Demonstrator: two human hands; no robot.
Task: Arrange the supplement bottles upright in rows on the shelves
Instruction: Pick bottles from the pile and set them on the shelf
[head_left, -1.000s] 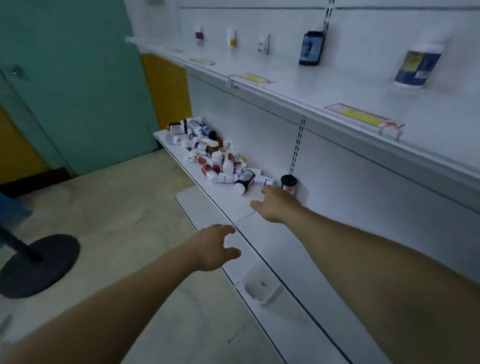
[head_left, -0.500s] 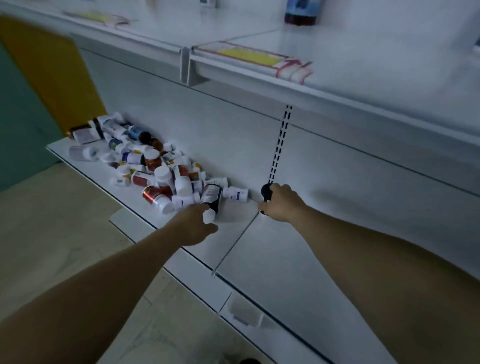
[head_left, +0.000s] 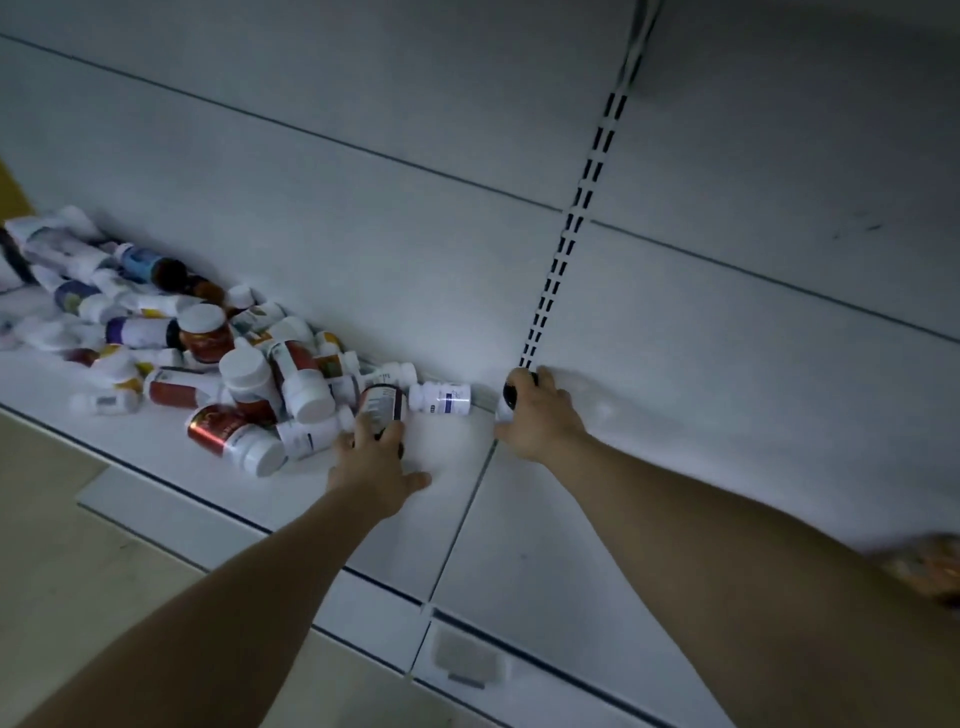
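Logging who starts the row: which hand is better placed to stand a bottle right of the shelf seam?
Right. The right hand grips a black-capped bottle by the back wall at the seam; the left hand grips a dark bottle at the edge of the pile, farther left.

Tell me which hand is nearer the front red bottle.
Left. The left hand sits just right of the red bottle; the right hand is farther right.

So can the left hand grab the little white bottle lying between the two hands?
Probably, but not yet. The small white bottle lies just past the left hand with nothing on it, but that hand grips a dark-labelled bottle and would have to put it down first.
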